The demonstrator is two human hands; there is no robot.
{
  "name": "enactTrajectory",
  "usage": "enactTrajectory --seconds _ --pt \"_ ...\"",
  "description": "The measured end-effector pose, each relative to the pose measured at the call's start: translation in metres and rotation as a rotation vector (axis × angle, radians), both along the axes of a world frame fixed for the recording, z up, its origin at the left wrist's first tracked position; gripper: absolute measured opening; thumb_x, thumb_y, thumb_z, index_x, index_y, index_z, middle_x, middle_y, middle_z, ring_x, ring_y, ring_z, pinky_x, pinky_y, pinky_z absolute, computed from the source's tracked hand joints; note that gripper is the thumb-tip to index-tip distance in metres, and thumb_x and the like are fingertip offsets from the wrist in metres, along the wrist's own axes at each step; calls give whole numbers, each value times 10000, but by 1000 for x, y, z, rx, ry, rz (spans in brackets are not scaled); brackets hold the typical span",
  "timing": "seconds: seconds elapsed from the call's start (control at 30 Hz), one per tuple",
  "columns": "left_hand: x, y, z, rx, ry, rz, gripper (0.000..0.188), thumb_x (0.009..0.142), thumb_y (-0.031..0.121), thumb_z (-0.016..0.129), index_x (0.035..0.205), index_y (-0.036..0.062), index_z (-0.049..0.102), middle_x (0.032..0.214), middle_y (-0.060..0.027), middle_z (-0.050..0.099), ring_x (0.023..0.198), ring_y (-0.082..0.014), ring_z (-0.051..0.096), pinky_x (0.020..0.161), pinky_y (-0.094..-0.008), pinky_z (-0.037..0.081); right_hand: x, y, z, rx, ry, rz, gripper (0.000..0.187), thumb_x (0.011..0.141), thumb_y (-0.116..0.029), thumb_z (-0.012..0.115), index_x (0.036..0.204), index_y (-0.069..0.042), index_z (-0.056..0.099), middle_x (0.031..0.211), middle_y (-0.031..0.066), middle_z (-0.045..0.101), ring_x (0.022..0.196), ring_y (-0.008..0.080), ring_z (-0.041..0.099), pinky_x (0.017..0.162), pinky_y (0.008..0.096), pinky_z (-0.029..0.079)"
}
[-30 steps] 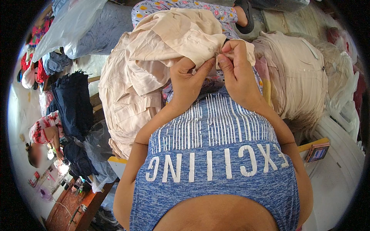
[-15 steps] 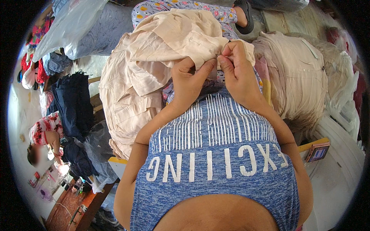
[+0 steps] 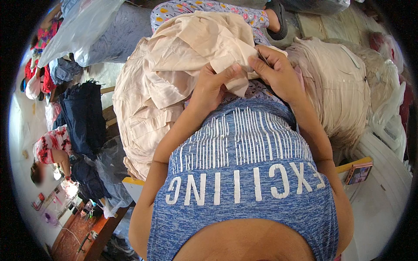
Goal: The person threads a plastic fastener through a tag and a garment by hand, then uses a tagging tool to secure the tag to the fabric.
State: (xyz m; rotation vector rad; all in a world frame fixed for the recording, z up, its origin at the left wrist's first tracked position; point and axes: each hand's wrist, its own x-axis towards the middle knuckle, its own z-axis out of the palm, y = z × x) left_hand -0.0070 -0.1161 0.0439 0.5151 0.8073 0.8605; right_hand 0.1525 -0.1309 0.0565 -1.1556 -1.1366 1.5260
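Observation:
A cream cloth garment (image 3: pixel 204 41) lies bunched over my lap, with more of its folds or further pieces heaped to the left. My left hand (image 3: pixel 210 89) is closed on the near edge of the garment, thumb stretched along the fabric. Just to the right, my right hand (image 3: pixel 281 74) pinches the same edge between thumb and curled fingers. A corner of the cloth hangs down between the two hands. Whether anything small sits in the right fingertips cannot be made out.
At the right stands a tied stack of cream garments (image 3: pixel 335 82). A phone (image 3: pixel 359 173) leans by a yellow edge. Dark blue cloth (image 3: pixel 82 117) is piled at the left, below a plastic-wrapped bundle (image 3: pixel 115 37). Beyond it, another person (image 3: pixel 52 143) bends near a brown table (image 3: pixel 89 237).
My hands have drawn slightly apart, the right one shifting right. The garment's edge has been turned, and a corner now hangs between them.

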Motion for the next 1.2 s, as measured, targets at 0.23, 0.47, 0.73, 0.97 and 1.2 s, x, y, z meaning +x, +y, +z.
enactTrajectory --seconds 0.23,0.47,0.73,0.97,1.2 --pt "-12 7 -8 478 544 -374 184 733 130 674 816 -23 613 750 -48 623 642 -81 573 568 -202 461 6 15 -5 229 -415 -112 179 824 -165 531 807 11 506 658 80 505 608 100 466 591 256 395" --pt "-3 4 7 406 351 -138 136 771 78 624 855 -27 612 777 -45 625 673 -76 569 578 -190 449 3 0 13 -8 58 -136 249 879 -188 465 1059 -56 354 734 48 530 686 96 482 628 231 400" --pt "3 0 6 636 443 -75 177 781 29 595 942 -44 582 864 -63 611 763 -91 561 655 -203 450 -9 -21 11 205 -305 -124 164 876 -111 418 991 -33 331 742 99 495 692 151 508 635 270 403" --pt "2 -2 2 685 475 -86 205 784 -9 576 985 -46 567 920 -76 607 830 -112 565 721 -222 451 -17 -21 12 243 -361 -185 159 871 -106 422 981 -22 344 770 149 518 712 276 563 615 342 430" --pt "0 -4 -4 714 523 -68 214 772 -22 585 985 -40 574 930 -73 609 832 -107 566 720 -218 450 -18 -22 12 295 -453 -223 140 872 -105 416 966 -26 349 767 143 513 671 276 560 586 341 426"
